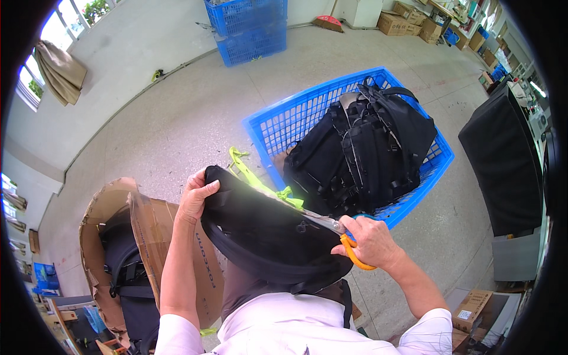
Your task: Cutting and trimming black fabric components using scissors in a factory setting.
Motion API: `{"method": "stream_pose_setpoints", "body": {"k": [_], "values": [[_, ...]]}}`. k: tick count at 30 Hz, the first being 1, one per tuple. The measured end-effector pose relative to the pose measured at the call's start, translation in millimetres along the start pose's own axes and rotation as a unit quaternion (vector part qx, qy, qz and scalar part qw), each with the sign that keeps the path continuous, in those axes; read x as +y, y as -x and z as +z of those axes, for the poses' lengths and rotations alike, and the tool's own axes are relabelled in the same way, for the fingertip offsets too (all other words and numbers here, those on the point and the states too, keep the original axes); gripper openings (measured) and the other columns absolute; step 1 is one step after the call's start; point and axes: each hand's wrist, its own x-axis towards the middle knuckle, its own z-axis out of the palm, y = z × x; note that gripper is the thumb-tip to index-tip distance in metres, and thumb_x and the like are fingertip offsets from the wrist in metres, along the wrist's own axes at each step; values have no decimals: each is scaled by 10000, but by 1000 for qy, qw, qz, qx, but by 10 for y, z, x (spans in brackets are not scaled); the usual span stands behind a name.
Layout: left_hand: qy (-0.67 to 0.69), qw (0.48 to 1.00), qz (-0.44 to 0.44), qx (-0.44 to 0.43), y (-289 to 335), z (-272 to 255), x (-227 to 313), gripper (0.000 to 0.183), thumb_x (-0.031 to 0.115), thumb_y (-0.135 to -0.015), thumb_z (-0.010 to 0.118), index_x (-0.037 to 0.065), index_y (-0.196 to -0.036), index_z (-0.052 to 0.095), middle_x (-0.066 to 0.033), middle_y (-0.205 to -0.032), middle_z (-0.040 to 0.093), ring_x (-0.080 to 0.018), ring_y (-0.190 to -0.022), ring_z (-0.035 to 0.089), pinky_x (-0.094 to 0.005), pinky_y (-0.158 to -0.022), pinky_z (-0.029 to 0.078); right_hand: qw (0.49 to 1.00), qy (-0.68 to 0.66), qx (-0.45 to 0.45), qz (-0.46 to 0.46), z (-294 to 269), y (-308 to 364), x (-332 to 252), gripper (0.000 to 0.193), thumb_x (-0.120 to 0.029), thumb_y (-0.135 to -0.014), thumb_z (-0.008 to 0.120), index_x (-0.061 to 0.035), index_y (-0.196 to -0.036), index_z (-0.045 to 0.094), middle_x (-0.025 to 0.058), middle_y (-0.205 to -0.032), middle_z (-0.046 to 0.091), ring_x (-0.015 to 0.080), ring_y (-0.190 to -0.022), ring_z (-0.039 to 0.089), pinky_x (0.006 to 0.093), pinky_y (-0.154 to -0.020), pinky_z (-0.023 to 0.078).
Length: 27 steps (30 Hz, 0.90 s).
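Note:
A black fabric bag [266, 228] lies across my lap, its far edge raised. At its upper left corner my left hand [194, 198] is closed, pinching the fabric between thumb and fingers. My right hand [374, 241] is wrapped round the orange handle of a pair of scissors [356, 255]. The metal blades point left along the bag's far edge; whether they are parted I cannot tell. Beside that edge, a bright yellow-green fabric strip [251, 176] hangs loosely, with a bunched end close to the blades.
A blue plastic basket [307, 97] piled with black backpacks [367, 148] stands just ahead. To my left is an open cardboard box [151, 236] holding black bags. Stacked blue crates [251, 35] stand by the wall, and a dark covered object [503, 160] is at right.

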Motion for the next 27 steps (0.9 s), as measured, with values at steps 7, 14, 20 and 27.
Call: {"method": "stream_pose_setpoints", "body": {"k": [7,14,20,27], "values": [[4,1000,8,-4,24,-1,-7,192,65,-768,679,18,-943,613,-36,-871,651,-114,-768,608,-259,-739,491,999,25,-39,7,-11,-91,-3,585,-511,-724,671,-35,-1028,518,111,-677,508,232,-617,535,318,-524,448],[14,1000,8,-2,41,-46,-61,191,63,-774,675,24,-951,614,-34,-874,651,-113,-772,608,-252,-735,493,1000,4,-19,-13,83,-67,45,443,-447,-779,654,-56,-943,525,95,-601,536,227,-541,582,306,-487,478],[20,1000,6,-2,62,-7,-35,194,66,-773,681,27,-952,617,-31,-874,650,-111,-776,608,-250,-737,493,999,-13,-29,-6,32,-72,13,463,-466,-766,660,-61,-946,526,99,-614,544,235,-559,590,305,-488,476],[28,999,16,-5,80,9,-46,199,69,-762,693,28,-944,623,-32,-869,650,-108,-769,606,-253,-735,495,999,14,-23,-19,-21,-212,-62,589,-507,-707,684,-38,-1022,519,114,-671,544,253,-596,572,318,-513,464]]}}
